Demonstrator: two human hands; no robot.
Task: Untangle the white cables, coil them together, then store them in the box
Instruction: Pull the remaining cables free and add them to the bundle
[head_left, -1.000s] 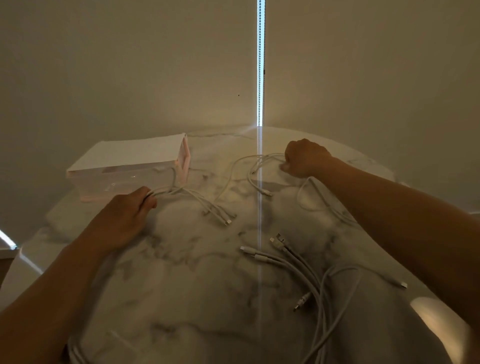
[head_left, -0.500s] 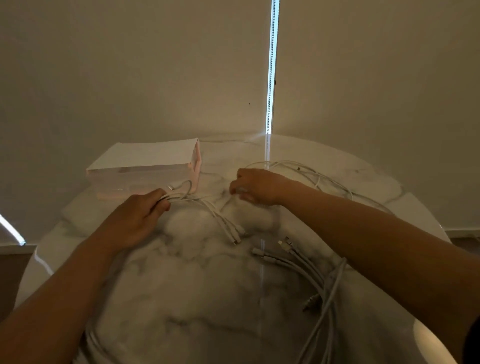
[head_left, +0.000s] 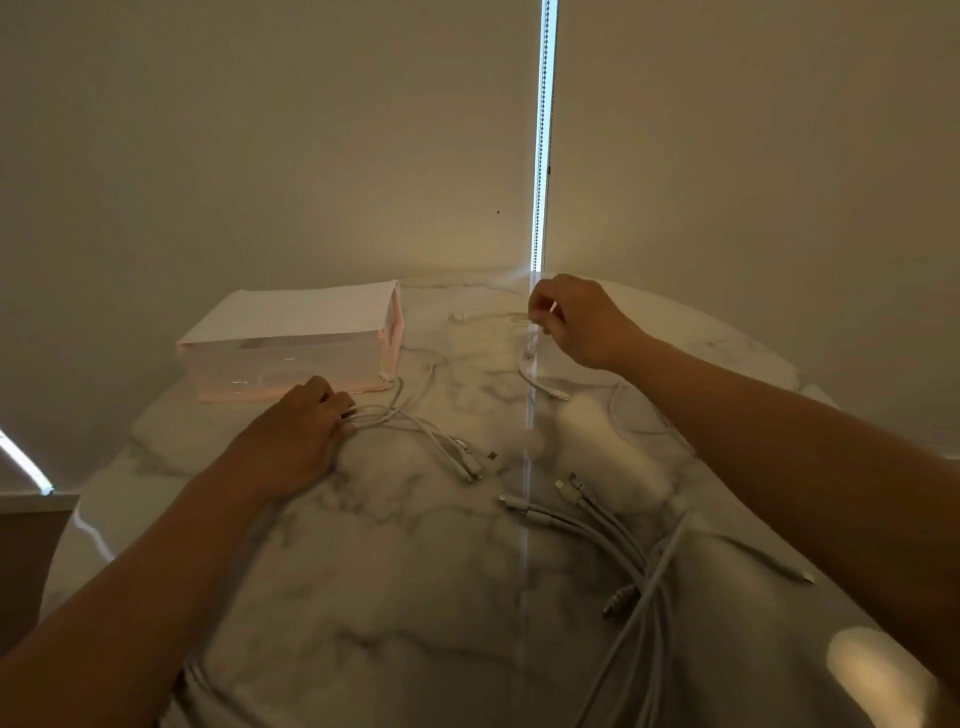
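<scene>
R hand (head_left: 576, 322) now farther back, pinching cable (head_left: 530, 358).

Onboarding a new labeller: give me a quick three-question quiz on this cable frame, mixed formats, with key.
1. True or false: the left hand rests on the table and pins a bunch of white cables just in front of the pink box.
2. Multiple choice: the right hand is
A. flat on the table
B. inside the box
C. raised, pinching a thin cable that hangs from it
3. Fill in: the loose bundle of cables nearest the camera lies toward the person's ____ side, untouched.

Key: 1 true; 2 C; 3 right
</scene>
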